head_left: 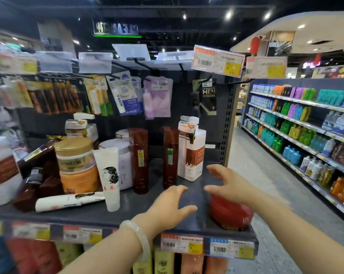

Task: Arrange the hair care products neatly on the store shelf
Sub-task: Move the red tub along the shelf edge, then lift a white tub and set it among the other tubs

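A supermarket aisle with stocked shelving runs off to the right of both hands. The dark, smooth shelf (127,206) lies under them. Beyond the fingers stand two tall brown bottles (140,161) and a white pump bottle (193,151). A glossy red round jar (230,212) sits just beneath the right hand (226,186), fingers spread, holding nothing. The left hand (167,206) hovers open too; a white tube (109,175) stands to its left.

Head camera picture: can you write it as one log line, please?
left hand: open above shelf | right hand: open over red jar | white tube: lying down
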A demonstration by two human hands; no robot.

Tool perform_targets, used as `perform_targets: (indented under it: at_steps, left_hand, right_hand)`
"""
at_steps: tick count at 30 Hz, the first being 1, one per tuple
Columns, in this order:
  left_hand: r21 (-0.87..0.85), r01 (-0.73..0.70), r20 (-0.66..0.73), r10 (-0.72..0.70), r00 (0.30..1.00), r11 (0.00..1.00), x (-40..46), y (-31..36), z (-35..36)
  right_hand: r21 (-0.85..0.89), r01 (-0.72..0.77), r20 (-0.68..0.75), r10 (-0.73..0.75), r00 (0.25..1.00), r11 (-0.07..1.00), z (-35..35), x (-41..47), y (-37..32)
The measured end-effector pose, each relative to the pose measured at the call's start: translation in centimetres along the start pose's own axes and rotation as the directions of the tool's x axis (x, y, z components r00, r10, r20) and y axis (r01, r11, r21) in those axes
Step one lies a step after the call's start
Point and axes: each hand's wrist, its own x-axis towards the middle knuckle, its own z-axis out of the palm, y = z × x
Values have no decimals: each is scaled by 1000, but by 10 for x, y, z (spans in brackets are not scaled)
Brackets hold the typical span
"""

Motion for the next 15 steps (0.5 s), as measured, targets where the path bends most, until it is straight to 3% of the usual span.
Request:
perform_targets:
  at_steps: [6, 9, 12, 15]
  left_hand:
    - [42, 34, -128, -29, 991, 999, -16, -36, -20]
    - [29, -30, -279, 37, 960, 999, -28, -51, -31]
    - [76, -188, -572, 197, 796, 979, -39, -66, -43]
    - [135, -192, -783, 223, 580, 972, -49, -76, -58]
  right_hand:
    - [74, 25, 12, -26, 1000, 997, 33, 27, -35]
    - [133, 23, 16, -26, 1000, 991, 47, 36, -51]
    - [142, 60, 44, -66, 997, 988, 66, 42, -68]
    - [159, 111, 79, -125, 989, 981, 90, 48, -87]
